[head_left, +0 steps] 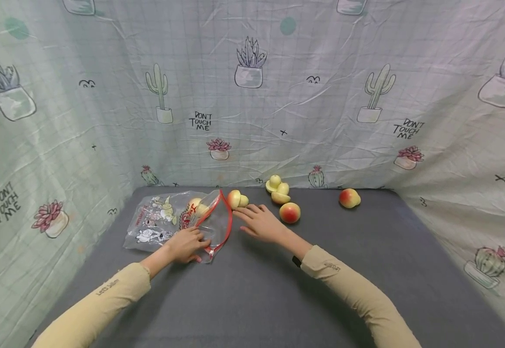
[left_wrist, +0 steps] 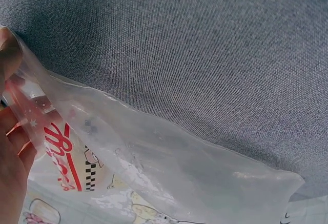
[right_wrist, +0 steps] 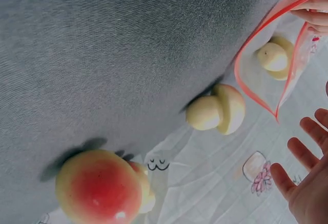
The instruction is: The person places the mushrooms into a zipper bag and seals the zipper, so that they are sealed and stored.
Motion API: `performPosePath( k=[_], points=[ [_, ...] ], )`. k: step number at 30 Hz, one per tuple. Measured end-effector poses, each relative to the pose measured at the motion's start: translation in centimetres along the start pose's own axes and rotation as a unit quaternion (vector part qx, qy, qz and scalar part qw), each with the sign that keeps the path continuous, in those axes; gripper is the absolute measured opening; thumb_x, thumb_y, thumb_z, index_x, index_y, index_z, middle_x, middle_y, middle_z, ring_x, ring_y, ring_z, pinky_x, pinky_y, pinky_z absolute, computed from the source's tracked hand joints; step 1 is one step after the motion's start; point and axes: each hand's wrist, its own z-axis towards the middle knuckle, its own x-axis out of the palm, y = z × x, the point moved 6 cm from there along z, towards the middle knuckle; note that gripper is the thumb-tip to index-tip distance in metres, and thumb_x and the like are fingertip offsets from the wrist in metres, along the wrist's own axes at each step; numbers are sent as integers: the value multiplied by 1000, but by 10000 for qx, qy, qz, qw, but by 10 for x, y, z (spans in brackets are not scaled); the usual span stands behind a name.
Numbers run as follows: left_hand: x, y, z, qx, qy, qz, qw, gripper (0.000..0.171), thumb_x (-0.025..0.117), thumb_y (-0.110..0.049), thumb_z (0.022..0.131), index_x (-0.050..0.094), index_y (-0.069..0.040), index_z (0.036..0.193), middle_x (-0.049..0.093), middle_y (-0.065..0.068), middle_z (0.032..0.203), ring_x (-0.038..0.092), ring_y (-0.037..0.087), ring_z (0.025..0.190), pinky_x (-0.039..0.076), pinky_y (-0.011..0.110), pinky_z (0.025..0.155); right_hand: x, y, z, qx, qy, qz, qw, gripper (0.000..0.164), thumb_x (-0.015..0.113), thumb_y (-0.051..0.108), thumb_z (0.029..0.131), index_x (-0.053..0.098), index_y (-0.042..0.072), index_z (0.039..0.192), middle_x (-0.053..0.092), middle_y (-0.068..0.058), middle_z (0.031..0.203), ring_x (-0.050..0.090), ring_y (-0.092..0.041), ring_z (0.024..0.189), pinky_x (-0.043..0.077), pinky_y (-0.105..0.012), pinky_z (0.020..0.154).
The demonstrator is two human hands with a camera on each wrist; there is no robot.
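Observation:
My left hand (head_left: 185,245) grips the lower edge of a clear zip bag (head_left: 154,212) at its mouth, fingers inside and thumb outside in the left wrist view. The bag has a red zip strip (right_wrist: 277,9) and printed cartoons, and lies flat with its mouth held apart, facing right. Inside it is a yellow peach-like fruit (right_wrist: 289,49) with a pale round knob. Just outside the mouth lies a similar red-and-yellow fruit (head_left: 234,198). Fingers spread, my right hand (head_left: 262,225) hovers beside that fruit, holding nothing.
Right of my right hand, a red-and-yellow fruit (head_left: 289,212) lies on the grey table (head_left: 252,304). Behind it are pale yellow pieces (head_left: 280,197). Another peach-like fruit (head_left: 349,198) lies farther right. A cactus-print curtain (head_left: 278,125) hangs along the back and sides.

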Motion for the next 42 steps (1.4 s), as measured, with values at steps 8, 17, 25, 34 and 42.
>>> performPosePath(
  k=[8,17,25,34,42],
  points=[
    [1,1,0,-75,208,-18,9998,52,60,-52,73,59,-16,112,60,2,89,57,20,85,42,34,85,-8,-2,-17,-95,-121,90,9998,48,51,32,88,42,16,133,48,1,131,47,-16,112,40,-35,84],
    [-1,2,0,-82,164,19,9998,53,60,-52,72,60,-16,111,60,3,88,57,21,84,42,35,84,-11,-20,-49,-18,-391,242,9989,52,59,26,84,42,16,133,50,1,128,48,-15,110,41,-35,83],
    [2,3,0,-115,189,-51,9997,53,61,-51,73,60,-15,112,61,3,90,57,21,85,42,36,86,-16,-43,-80,237,-520,289,9979,52,61,19,82,45,12,131,52,-4,127,50,-23,112,41,-43,88],
    [-1,0,-2,-85,61,-73,9999,53,62,-50,71,60,-15,110,60,3,87,56,21,80,42,36,85,-18,-80,-117,884,-937,405,9908,47,62,10,79,50,5,124,53,-10,121,50,-24,106,42,-42,79],
    [-2,-2,-1,-99,42,-51,9999,53,64,-49,70,61,-14,109,61,3,87,56,20,80,41,36,84,-16,-115,-148,1488,-1026,282,9831,48,61,7,79,49,7,125,53,-11,119,50,-26,103,41,-41,74]
  ],
)
